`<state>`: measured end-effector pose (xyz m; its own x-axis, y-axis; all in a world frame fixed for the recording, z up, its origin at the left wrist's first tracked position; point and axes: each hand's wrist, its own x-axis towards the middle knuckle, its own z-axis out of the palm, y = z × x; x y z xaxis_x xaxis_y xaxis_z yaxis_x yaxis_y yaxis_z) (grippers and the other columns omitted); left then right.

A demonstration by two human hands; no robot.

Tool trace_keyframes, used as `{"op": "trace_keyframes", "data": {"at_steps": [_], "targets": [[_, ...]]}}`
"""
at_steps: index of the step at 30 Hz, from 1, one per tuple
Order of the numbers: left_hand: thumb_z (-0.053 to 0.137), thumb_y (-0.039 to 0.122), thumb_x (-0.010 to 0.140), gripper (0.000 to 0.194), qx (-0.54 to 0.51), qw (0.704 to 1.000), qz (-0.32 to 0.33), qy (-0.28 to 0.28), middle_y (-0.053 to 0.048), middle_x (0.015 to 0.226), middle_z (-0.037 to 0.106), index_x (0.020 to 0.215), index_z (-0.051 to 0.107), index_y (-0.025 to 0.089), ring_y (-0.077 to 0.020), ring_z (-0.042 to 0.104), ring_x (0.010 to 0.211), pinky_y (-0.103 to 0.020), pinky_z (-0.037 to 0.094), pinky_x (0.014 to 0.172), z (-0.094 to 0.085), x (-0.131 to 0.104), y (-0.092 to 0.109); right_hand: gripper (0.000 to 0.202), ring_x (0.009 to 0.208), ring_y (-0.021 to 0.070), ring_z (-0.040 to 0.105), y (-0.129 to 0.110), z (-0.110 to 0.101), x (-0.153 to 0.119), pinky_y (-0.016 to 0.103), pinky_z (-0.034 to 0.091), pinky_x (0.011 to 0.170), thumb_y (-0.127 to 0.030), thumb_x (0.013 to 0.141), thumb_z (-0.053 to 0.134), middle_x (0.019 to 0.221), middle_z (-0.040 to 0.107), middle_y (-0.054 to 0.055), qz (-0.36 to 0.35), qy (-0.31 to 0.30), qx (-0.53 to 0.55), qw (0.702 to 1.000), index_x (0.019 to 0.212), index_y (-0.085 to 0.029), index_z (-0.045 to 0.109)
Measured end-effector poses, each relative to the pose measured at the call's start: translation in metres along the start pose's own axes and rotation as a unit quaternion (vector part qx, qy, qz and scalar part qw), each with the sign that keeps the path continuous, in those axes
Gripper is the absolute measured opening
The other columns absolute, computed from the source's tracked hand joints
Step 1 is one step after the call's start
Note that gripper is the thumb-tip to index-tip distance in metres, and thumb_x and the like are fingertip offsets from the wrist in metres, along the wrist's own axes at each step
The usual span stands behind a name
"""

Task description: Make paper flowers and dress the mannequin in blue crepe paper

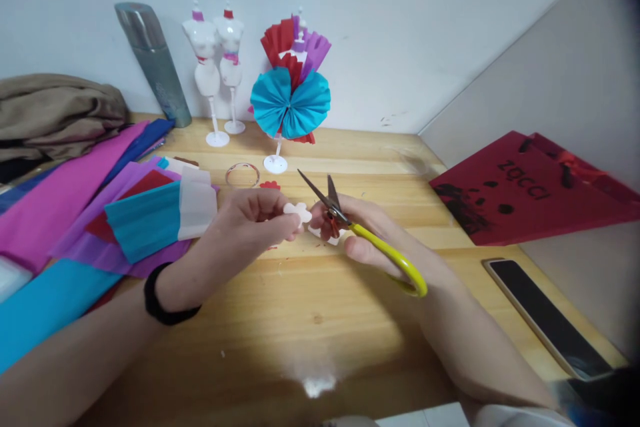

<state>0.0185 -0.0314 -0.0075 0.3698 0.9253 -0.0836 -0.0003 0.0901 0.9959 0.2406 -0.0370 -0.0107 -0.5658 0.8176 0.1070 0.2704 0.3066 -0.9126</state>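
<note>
Here's the left hand [235,230], thumb and forefinger pinched shut on a small white flower-shaped cutout [299,212], thin and flat, with rounded lobes around its rim. It's up off the pale wooden counter [310,307], over the middle stretch between the back and front edges. Its broad face is turned up toward the view; it's about as wide as it is long, so no clear long axis, with its free lobes poking toward the counter's right edge.

Over to the right hand [377,220], and those fingers are curled around yellow-handled scissors [367,237]. Dark metal blades, and they're parted in a narrow V! The tips point toward the counter's back edge, angled left; the long axis slants from there down to the yellow loops, toward the front right corner. The right fingertips are just beside the cutout; whether they touch it, I can't tell.

Just beyond the left fingers, a red scalloped paper piece [270,185] lies on the counter, with a thin clear ring [243,175] near it. Toward the back edge, a white dress form wears a turquoise pleated paper fan [305,103]. Folded coloured crepe paper [145,220] spreads by the left edge, and a dark-screened phone [543,313] lies along the right edge.
</note>
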Motion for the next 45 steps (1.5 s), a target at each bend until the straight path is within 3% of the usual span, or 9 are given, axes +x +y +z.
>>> {"op": "trace_keyframes", "data": {"at_steps": [3, 7, 12, 23, 34, 45], "targets": [[0.073, 0.027, 0.073, 0.016, -0.034, 0.999, 0.01, 0.041, -0.001, 0.061, 0.066, 0.062, 0.066, 0.017, -0.0106, 0.056, 0.056, -0.022, 0.043, 0.053, -0.001, 0.002, 0.0, 0.058, 0.075, 0.0189, 0.055, 0.005, 0.012, 0.0, 0.032, 0.045, 0.066, -0.072, 0.084, 0.056, 0.09, 0.06, 0.007, -0.008, 0.045, 0.05, 0.998, 0.106, -0.019, 0.063], [0.072, 0.031, 0.079, 0.023, -0.081, 0.994, 0.027, 0.063, -0.001, 0.064, 0.068, 0.061, 0.068, 0.017, -0.0094, 0.058, 0.058, -0.021, 0.045, 0.057, 0.003, 0.002, -0.003, 0.055, 0.075, 0.0193, 0.058, 0.013, 0.043, 0.004, 0.034, 0.048, 0.069, -0.071, 0.084, 0.057, 0.09, 0.06, 0.006, -0.006, 0.078, 0.158, 0.984, 0.104, -0.02, 0.064], [0.07, 0.034, 0.08, 0.026, -0.098, 0.992, 0.009, 0.08, -0.003, 0.065, 0.068, 0.061, 0.068, 0.016, -0.011, 0.058, 0.06, -0.023, 0.045, 0.056, 0.008, 0.0, -0.008, 0.054, 0.069, 0.0182, 0.056, 0.021, 0.065, 0.006, 0.033, 0.045, 0.063, -0.072, 0.086, 0.053, 0.082, 0.058, 0.004, -0.019, 0.132, 0.133, 0.982, 0.106, -0.022, 0.064], [0.072, 0.031, 0.07, 0.027, -0.084, 0.991, -0.009, 0.109, 0.001, 0.051, 0.055, 0.052, 0.061, 0.016, -0.0083, 0.046, 0.05, -0.023, 0.035, 0.049, 0.012, 0.003, -0.007, 0.05, 0.069, 0.0175, 0.051, 0.026, 0.061, 0.01, 0.031, 0.041, 0.062, -0.068, 0.089, 0.05, 0.08, 0.054, 0.004, -0.065, 0.125, -0.025, 0.99, 0.101, -0.021, 0.061], [0.068, 0.027, 0.072, 0.028, 0.008, 0.991, -0.04, 0.125, 0.001, 0.048, 0.052, 0.049, 0.06, 0.016, -0.0095, 0.047, 0.051, -0.023, 0.036, 0.05, 0.013, 0.003, -0.006, 0.039, 0.072, 0.0187, 0.056, 0.024, 0.062, 0.01, 0.032, 0.042, 0.067, -0.059, 0.091, 0.054, 0.079, 0.056, 0.003, -0.067, 0.116, -0.059, 0.989, 0.098, -0.021, 0.057], [0.067, 0.026, 0.073, 0.028, 0.03, 0.991, -0.04, 0.127, 0.001, 0.047, 0.05, 0.048, 0.059, 0.015, -0.009, 0.044, 0.05, -0.023, 0.032, 0.049, 0.012, 0.005, -0.008, 0.046, 0.068, 0.0168, 0.056, 0.025, 0.062, 0.012, 0.031, 0.044, 0.066, -0.061, 0.091, 0.053, 0.075, 0.056, 0.002, -0.057, 0.124, -0.081, 0.987, 0.097, -0.016, 0.061]]}}
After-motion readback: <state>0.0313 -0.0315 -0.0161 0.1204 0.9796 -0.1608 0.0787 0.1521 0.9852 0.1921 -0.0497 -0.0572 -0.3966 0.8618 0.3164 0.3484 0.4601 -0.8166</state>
